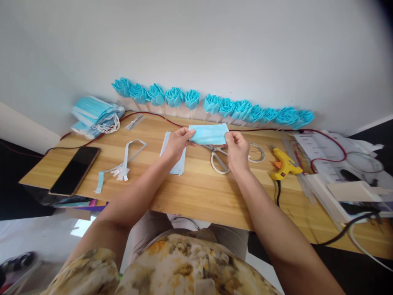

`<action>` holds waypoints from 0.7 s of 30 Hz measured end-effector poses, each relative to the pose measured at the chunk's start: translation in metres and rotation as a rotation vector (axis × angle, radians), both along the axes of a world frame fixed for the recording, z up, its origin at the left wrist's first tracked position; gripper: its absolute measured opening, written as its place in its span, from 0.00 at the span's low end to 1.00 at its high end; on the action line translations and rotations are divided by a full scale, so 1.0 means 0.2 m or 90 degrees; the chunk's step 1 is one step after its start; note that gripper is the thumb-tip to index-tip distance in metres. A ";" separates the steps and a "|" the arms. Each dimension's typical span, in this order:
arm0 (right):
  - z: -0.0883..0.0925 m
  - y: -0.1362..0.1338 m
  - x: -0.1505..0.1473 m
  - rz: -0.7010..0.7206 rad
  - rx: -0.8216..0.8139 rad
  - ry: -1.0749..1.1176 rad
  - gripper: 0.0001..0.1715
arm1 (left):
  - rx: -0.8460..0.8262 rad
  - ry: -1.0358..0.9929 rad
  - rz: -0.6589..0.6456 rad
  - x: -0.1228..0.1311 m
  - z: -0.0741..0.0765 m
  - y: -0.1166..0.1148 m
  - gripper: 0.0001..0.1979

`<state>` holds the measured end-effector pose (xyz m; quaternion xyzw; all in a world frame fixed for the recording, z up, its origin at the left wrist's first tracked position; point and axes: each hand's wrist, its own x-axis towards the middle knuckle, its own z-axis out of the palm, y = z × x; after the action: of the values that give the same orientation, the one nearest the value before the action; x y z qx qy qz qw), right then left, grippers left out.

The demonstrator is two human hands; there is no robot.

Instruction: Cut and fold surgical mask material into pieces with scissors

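Between my two hands a light blue piece of face mask (209, 134) is stretched out flat above the table. My left hand (179, 142) pinches its left end, and my right hand (238, 145) pinches the right end. No ear loops show on this piece. Below my left hand lies another pale blue mask piece (177, 166), partly covered by the hand and wrist. Scissors (220, 162) with white handles rest on the wood under my right hand, which hides part of them. Cut-off mask strips (125, 162) lie to the left.
Blue handmade flowers (192, 99) on sticks lean in a row along the wall. A stack of masks (93, 112) sits at the back left, a phone (75, 171) at the front left. A yellow glue gun (285, 164), its cord, and a white box (331, 200) are at the right.
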<state>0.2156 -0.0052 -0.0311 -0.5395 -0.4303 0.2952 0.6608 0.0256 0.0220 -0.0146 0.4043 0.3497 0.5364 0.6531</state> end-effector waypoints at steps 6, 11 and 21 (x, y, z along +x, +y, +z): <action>0.00 0.00 0.00 0.055 -0.018 0.054 0.24 | 0.021 0.030 0.008 -0.02 0.03 0.01 0.15; 0.00 0.01 0.02 0.152 -0.038 0.142 0.28 | 0.027 0.026 -0.022 -0.01 0.01 0.02 0.14; -0.01 0.01 0.02 0.009 -0.009 0.045 0.27 | 0.023 0.027 -0.027 0.02 0.01 -0.01 0.15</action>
<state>0.2195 -0.0035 -0.0329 -0.5300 -0.4084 0.3218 0.6699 0.0295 0.0201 -0.0131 0.4348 0.3451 0.5202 0.6490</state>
